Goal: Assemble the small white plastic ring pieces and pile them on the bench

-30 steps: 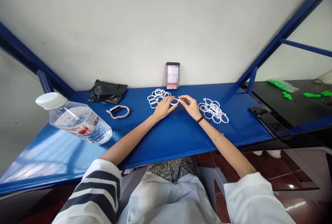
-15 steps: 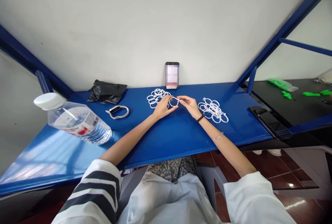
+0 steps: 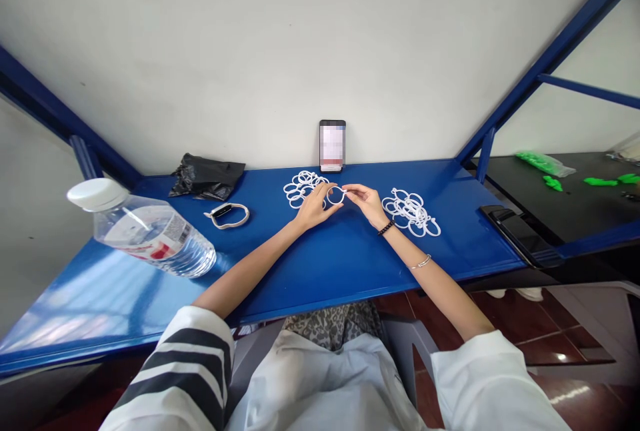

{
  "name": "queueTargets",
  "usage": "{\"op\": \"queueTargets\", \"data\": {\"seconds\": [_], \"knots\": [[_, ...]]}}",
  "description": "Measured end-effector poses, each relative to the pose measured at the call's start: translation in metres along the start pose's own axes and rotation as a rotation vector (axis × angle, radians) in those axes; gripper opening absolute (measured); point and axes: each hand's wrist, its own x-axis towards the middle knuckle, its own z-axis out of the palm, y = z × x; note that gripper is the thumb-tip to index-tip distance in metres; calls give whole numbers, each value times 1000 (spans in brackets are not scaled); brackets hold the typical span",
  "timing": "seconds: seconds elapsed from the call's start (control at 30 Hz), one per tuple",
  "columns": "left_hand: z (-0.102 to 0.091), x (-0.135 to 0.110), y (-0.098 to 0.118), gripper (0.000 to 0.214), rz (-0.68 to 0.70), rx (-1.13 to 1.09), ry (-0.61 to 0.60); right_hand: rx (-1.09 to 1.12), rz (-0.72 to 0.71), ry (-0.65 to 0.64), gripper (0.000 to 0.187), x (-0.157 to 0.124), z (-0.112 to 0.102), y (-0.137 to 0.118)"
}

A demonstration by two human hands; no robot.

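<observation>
Both hands meet over the middle of the blue table (image 3: pixel 320 264) and pinch one white ring (image 3: pixel 335 196) between them. My left hand (image 3: pixel 313 208) grips the ring's left side with closed fingers. Its right side is pinched by my right hand (image 3: pixel 367 204), which wears a dark bead bracelet. A pile of several white rings (image 3: pixel 301 188) lies just behind my left hand. Another pile of white rings (image 3: pixel 411 212) lies to the right of my right hand.
A phone (image 3: pixel 332 145) leans upright against the wall behind the hands. A large water bottle (image 3: pixel 145 228) stands at the left, with a watch-like band (image 3: pixel 228 215) and a black bag (image 3: pixel 206 177) beyond it. A dark device (image 3: pixel 520 234) lies at the table's right edge.
The ring has risen a little off the table and now faces me as an open circle; both hands have kept their pinch and shifted only slightly.
</observation>
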Motion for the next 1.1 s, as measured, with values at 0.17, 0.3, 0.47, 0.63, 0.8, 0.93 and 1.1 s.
{"op": "queueTargets", "data": {"seconds": [0.17, 0.3, 0.47, 0.63, 0.8, 0.93, 1.1], "knots": [[1, 0, -2, 44, 6, 5, 6, -8, 3, 9, 32, 0, 0, 0], [1, 0, -1, 44, -3, 1, 1, -9, 6, 12, 34, 0, 1, -1], [-1, 0, 0, 42, -11, -3, -6, -25, 15, 16, 32, 0, 1, -2], [-2, 1, 0, 37, -24, -11, -22, -24, 47, 18, 34, -1, 2, -1], [-2, 1, -3, 35, -30, -34, -56, 3, 78, -2, 34, -1, 4, -2], [-2, 1, -4, 38, -38, -57, -76, 48, 103, -21, 34, -2, 5, -4], [-4, 2, -2, 41, -47, -55, -99, 98, 170, -12, 34, -3, 7, -6]]}}
